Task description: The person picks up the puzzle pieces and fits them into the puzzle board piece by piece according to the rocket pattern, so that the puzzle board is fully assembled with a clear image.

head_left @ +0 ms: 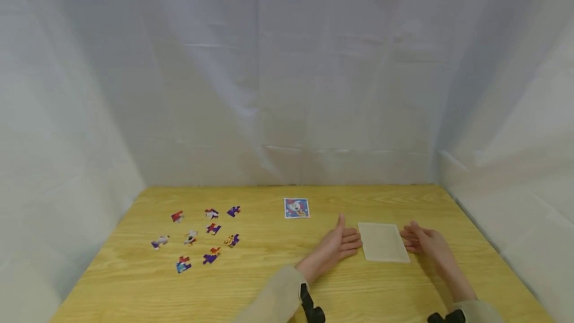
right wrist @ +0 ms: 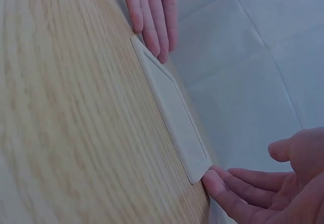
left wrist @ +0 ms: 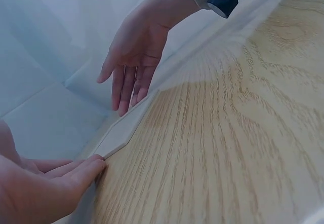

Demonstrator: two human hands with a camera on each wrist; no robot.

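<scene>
From the head camera, a flat, pale cream rectangular tray (head_left: 383, 242) lies on the light wooden desk (head_left: 278, 283), toward its right edge and nearer the front than the back. The left hand (head_left: 338, 244) and the right hand (head_left: 425, 241) flank it, fingers straight and relaxed, fingertips touching its short sides; neither grips it. A small square picture card with a blue border (head_left: 296, 208) sits behind the tray, near the desk's middle. Scattered colourful puzzle pieces (head_left: 202, 238) lie well apart, toward the left edge.

From the left wrist camera, the tray (left wrist: 124, 130) shows as a thin slab with a clipped corner, the left fingertips (left wrist: 96, 165) against one end and the right hand (left wrist: 134, 57) at the other.

From the right wrist camera, the tray (right wrist: 174, 115) has a shallow raised rim around a recessed face. Judging from this, even pressure from both ends, kept low along the desk, would steady it without tipping.
</scene>
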